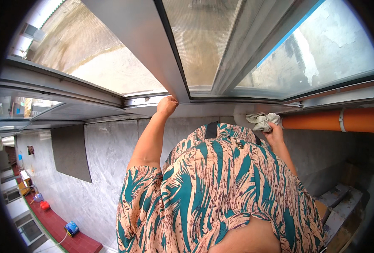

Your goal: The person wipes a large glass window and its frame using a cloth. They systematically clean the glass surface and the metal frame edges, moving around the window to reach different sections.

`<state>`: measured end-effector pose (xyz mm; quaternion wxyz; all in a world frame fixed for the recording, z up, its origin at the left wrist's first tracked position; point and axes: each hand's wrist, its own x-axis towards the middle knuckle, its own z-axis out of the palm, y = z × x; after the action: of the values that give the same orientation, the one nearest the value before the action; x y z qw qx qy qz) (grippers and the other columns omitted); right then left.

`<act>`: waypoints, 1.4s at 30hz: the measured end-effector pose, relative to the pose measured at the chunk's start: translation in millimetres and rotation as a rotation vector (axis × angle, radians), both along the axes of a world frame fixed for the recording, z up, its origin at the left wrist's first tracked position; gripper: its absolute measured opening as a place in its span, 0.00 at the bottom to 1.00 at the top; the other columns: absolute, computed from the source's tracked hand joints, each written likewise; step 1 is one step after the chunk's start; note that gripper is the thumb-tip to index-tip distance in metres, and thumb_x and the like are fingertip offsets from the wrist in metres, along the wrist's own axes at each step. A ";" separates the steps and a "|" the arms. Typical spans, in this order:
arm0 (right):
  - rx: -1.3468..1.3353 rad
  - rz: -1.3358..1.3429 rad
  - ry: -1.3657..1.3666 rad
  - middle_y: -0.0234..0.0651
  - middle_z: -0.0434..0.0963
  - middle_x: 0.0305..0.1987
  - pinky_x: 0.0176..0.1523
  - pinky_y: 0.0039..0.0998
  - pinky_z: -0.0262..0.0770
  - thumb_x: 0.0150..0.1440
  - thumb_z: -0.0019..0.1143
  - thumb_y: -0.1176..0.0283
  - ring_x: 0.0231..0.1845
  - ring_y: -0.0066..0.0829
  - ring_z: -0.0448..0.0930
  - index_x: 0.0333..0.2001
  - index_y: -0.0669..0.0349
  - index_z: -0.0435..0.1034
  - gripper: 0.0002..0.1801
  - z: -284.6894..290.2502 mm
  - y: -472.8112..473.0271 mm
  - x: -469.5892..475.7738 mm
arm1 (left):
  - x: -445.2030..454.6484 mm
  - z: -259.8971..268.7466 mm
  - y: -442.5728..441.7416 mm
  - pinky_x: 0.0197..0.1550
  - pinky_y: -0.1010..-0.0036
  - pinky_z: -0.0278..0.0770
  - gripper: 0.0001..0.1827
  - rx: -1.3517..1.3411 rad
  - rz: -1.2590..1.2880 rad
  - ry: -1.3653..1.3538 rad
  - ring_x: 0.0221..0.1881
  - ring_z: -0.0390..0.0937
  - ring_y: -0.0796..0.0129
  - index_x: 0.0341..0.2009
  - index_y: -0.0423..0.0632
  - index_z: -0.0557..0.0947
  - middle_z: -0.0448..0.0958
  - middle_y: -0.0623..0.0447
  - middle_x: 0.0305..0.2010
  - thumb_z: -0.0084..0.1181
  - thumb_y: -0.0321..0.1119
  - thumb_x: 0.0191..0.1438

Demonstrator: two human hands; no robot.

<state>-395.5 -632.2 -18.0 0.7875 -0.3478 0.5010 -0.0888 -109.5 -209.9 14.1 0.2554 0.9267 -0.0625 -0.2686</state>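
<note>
My left hand (167, 106) is curled against the lower end of a wide, light metal sash stile (149, 41) of a sliding window; the fingertips are partly hidden. Just left of it runs a short open stretch of the window's bottom track (142, 100). In my right hand (275, 136) is a crumpled, pale grey-green cloth (263, 121). The cloth is below the sill, beside the end of an orange pipe (313, 121) and in front of a white pipe elbow (239, 114).
A glass pane (316, 57) fills the right, and a mesh screen (202, 41) shows in the middle. Boxes (342, 202) are stacked at lower right. A dark mat (71, 153) lies on the grey floor (111, 151). A blue container (71, 228) stands on a red-tiled strip (79, 243).
</note>
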 end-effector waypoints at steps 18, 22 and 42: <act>-0.008 0.087 -0.014 0.43 0.71 0.55 0.48 0.60 0.73 0.59 0.50 0.77 0.51 0.47 0.76 0.54 0.58 0.62 0.19 -12.0 -13.3 5.8 | -21.9 -17.2 -24.6 0.40 0.76 0.72 0.09 -0.405 0.161 0.063 0.33 0.75 0.74 0.39 0.44 0.84 0.81 0.56 0.32 0.59 0.33 0.55; -0.030 0.096 0.007 0.43 0.73 0.53 0.46 0.58 0.75 0.59 0.50 0.77 0.50 0.47 0.77 0.53 0.58 0.63 0.18 -13.4 -16.3 1.2 | -36.1 -13.4 -31.5 0.43 0.75 0.76 0.12 -0.542 0.288 0.027 0.38 0.82 0.69 0.42 0.49 0.87 0.85 0.51 0.36 0.58 0.33 0.53; -0.064 0.355 0.040 0.43 0.69 0.56 0.51 0.60 0.74 0.60 0.50 0.77 0.54 0.48 0.74 0.55 0.58 0.60 0.19 5.2 8.7 20.7 | -99.4 9.0 -57.5 0.51 0.68 0.75 0.19 -0.619 0.233 -0.274 0.45 0.77 0.59 0.52 0.47 0.77 0.78 0.47 0.46 0.56 0.25 0.53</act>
<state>-374.8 -623.5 -12.8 0.7693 -0.4573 0.4441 0.0425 -208.9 -267.4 23.1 0.5420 0.8338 -0.0684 -0.0793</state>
